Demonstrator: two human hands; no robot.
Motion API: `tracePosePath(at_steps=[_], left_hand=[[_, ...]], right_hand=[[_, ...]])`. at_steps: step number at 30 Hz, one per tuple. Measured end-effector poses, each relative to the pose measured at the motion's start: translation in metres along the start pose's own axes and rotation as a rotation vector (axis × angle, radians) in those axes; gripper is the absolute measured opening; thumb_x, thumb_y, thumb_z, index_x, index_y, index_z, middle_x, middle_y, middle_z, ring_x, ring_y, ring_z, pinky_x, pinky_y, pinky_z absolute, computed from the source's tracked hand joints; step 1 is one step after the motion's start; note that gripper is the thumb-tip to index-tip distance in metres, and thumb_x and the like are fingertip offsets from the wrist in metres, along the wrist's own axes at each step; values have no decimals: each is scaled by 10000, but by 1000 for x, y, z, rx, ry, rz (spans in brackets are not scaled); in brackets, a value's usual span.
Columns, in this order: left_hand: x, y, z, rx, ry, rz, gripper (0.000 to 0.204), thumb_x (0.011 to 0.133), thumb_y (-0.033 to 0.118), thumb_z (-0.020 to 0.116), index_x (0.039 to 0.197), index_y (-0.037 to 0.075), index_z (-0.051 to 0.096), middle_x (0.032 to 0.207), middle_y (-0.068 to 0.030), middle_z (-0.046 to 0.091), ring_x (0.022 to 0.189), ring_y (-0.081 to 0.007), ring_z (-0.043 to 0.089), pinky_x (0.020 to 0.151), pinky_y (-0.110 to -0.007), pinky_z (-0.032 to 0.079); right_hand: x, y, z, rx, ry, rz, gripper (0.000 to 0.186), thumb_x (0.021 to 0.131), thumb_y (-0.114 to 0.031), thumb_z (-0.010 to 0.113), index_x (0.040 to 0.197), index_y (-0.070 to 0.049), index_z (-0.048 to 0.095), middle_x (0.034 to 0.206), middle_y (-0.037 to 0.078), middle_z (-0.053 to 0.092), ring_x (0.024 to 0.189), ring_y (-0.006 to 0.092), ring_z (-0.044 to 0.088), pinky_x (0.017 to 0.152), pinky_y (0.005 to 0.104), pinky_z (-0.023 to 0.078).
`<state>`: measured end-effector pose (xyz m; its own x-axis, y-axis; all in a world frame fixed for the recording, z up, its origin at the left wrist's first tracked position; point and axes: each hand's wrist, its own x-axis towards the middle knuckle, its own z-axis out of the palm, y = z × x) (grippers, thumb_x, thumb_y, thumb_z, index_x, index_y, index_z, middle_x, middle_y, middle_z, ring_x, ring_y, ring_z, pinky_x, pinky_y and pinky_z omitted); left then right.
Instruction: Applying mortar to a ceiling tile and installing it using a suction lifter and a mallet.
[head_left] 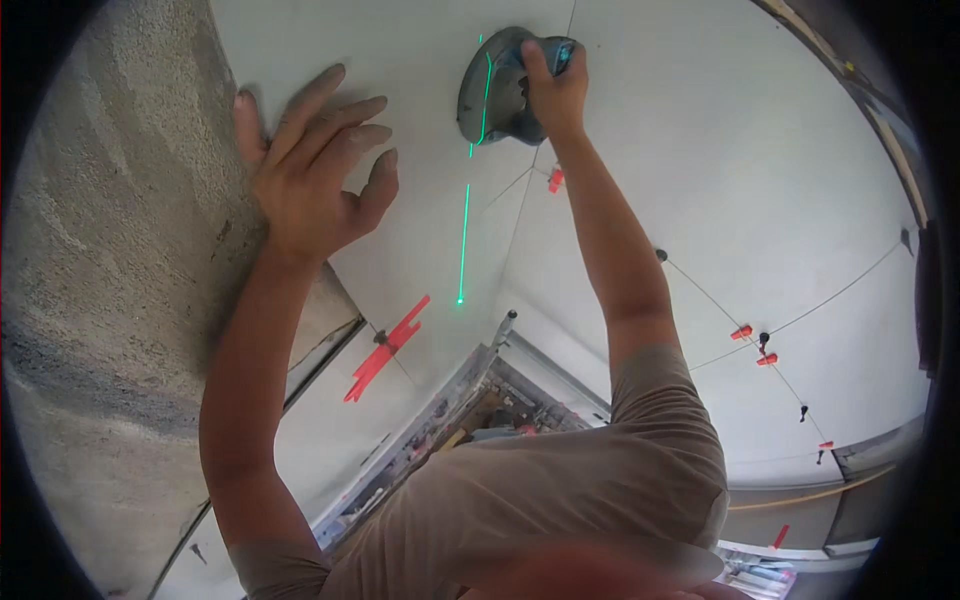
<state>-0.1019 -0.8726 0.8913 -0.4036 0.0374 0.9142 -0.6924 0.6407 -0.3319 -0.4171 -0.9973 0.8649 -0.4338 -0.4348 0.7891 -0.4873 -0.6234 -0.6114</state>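
My right hand (562, 98) is closed round the handle of a tile vibrator (484, 92), a dark grey tool with a round pad. Its pad rests against a large white tile (425, 60). A green laser line (464, 235) runs down the tile and bends over the pad. With fingers spread, my left hand (312, 185) is at the tile's left edge, beside bare rough concrete (120, 200). It holds nothing; whether its fingertips press on the tile I cannot tell. A thin joint passes just behind the tool.
Red levelling clips (556, 180) and black knobs (662, 256) sit along the joints of the white tiles on the right. Red tape (388, 350) crosses a joint below my left hand. A cluttered floor area (500, 400) shows beyond my shirt.
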Motion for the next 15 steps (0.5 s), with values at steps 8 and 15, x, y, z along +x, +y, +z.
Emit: tracePosePath(at_steps=[8, 15], left_hand=[[-8, -12, 19, -159, 139, 61, 34, 758, 176, 684, 762, 142, 683, 910, -31, 753, 1120, -285, 680, 1218, -597, 99], [0, -5, 6, -87, 170, 103, 40, 757, 193, 692, 737, 161, 681, 841, -16, 745, 1072, -273, 692, 1214, -581, 114]], right_hand=[[0, -24, 2, 48, -78, 102, 340, 924, -300, 736, 1006, -17, 565, 738, 68, 633, 596, 174, 581, 544, 341, 492], [-11, -33, 9, 52, -61, 99, 333, 913, -301, 757, 995, -39, 568, 724, 58, 625, 569, 157, 578, 516, 323, 494]])
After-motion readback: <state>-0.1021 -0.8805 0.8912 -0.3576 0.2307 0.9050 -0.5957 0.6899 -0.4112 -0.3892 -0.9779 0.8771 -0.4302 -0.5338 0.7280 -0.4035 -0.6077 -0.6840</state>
